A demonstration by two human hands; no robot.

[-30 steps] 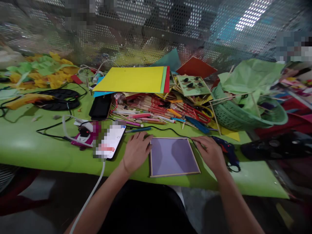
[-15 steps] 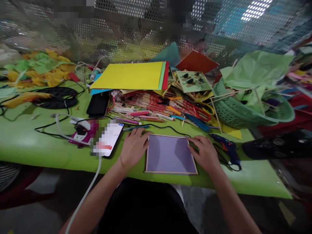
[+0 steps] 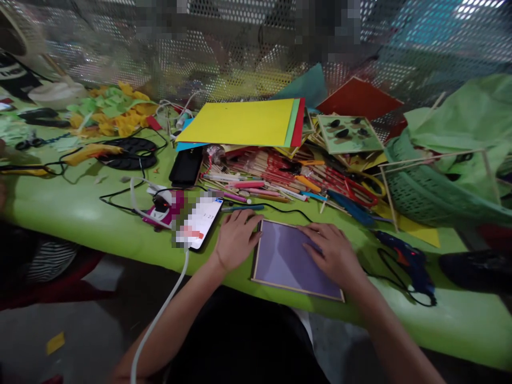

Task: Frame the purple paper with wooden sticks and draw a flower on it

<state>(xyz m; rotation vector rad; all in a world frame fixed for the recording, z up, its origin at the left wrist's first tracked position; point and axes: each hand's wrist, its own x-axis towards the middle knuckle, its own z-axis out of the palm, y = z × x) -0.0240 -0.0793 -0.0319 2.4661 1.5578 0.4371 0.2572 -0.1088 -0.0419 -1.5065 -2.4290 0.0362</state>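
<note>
A purple rectangular sheet (image 3: 286, 261) edged with thin wooden strips lies flat at the table's front edge. My left hand (image 3: 239, 240) rests palm down at its left edge, fingers stretched out, fingertips by the upper left corner. Over the upper right part of the sheet lies my right hand (image 3: 330, 250), its fingers extended and covering that corner. Neither hand grasps anything. A lit smartphone (image 3: 202, 221) with a white cable is to the left of my left hand. Right of my right hand lies a blue glue gun (image 3: 410, 261).
Behind the sheet are pens and sticks (image 3: 256, 186), scissors (image 3: 360, 192) and stacked coloured paper (image 3: 244, 122). A green basket (image 3: 424, 186) stands right, a framed board (image 3: 348, 133) beside it. A magenta power socket (image 3: 162, 210) and cords lie left. A dark object (image 3: 476, 272) sits far right.
The camera view has turned left, so things appear shifted right. My right hand has slid inward over the purple sheet's upper right part. My left hand stays at the left edge.
</note>
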